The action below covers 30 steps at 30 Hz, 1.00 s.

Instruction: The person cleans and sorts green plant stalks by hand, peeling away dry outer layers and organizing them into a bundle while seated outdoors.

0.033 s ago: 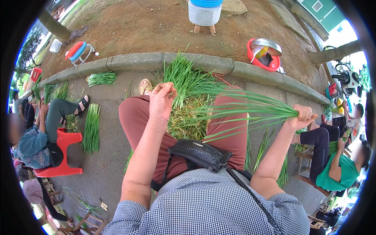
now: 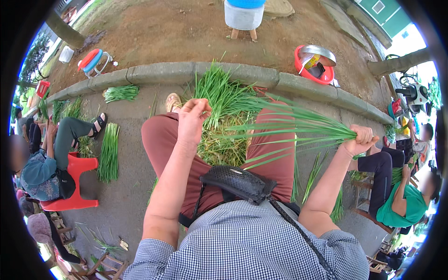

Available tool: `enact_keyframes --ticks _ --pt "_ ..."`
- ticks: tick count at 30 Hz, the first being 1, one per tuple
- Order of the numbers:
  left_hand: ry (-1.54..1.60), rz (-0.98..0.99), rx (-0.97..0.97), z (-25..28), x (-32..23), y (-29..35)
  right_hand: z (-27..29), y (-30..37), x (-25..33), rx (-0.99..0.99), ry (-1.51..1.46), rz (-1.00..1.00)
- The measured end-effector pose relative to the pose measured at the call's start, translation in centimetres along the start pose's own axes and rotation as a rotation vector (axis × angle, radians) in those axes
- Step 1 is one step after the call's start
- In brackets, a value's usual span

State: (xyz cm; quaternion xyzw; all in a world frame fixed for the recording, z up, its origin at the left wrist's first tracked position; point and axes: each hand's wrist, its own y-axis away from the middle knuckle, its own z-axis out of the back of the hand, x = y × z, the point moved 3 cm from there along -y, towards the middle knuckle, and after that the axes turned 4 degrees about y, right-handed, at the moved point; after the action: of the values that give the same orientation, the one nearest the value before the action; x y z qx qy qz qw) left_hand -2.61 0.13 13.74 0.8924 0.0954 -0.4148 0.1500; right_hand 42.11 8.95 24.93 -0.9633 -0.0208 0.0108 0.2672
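My right hand [image 2: 360,140] is closed round one end of a bunch of long green chives [image 2: 322,127]. Their loose blades fan out leftward over my right thigh. Above my left knee, my left hand [image 2: 192,116] is raised with thumb and fingers pinched together; whatever may be between them is too small to make out. Just beyond my knees lies a heap of green chives [image 2: 217,91] against the kerb. Yellowish trimmings [image 2: 221,149] are piled between my legs. A black bag [image 2: 239,184] rests on my lap.
A stone kerb [image 2: 161,73] runs across ahead. More chive bundles [image 2: 108,151] lie on the pavement at left. Beyond the kerb stand a red basin [image 2: 301,70] and a stool [image 2: 92,61]. Seated people work at both sides, one on a red plastic stool [image 2: 84,170].
The free blades of the held chives have swayed slightly. Both hands stay almost where they were.
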Motion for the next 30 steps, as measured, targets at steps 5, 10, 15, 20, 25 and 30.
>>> enact_keyframes --ticks 5,10,15,20,25,30 --pt "-0.735 0.378 0.62 -1.2 5.1 5.3 1.4 0.4 0.9 -0.032 0.081 0.033" --pt "-1.009 0.325 0.878 -1.2 7.0 8.2 2.1 0.4 -0.1 -0.033 0.067 -0.01" --pt "-1.228 0.32 0.784 -3.0 3.6 10.4 2.7 0.4 0.0 -0.061 0.057 0.016" --pt "-1.319 0.405 0.526 -2.3 -0.3 13.6 2.9 0.7 -0.1 -0.075 0.012 0.043" --pt "-1.365 0.313 0.248 1.8 -2.3 16.8 2.5 0.9 0.5 -0.056 0.003 0.086" --pt "-1.383 0.275 0.042 4.5 -5.9 20.7 2.3 0.8 1.1 -0.038 -0.021 0.115"
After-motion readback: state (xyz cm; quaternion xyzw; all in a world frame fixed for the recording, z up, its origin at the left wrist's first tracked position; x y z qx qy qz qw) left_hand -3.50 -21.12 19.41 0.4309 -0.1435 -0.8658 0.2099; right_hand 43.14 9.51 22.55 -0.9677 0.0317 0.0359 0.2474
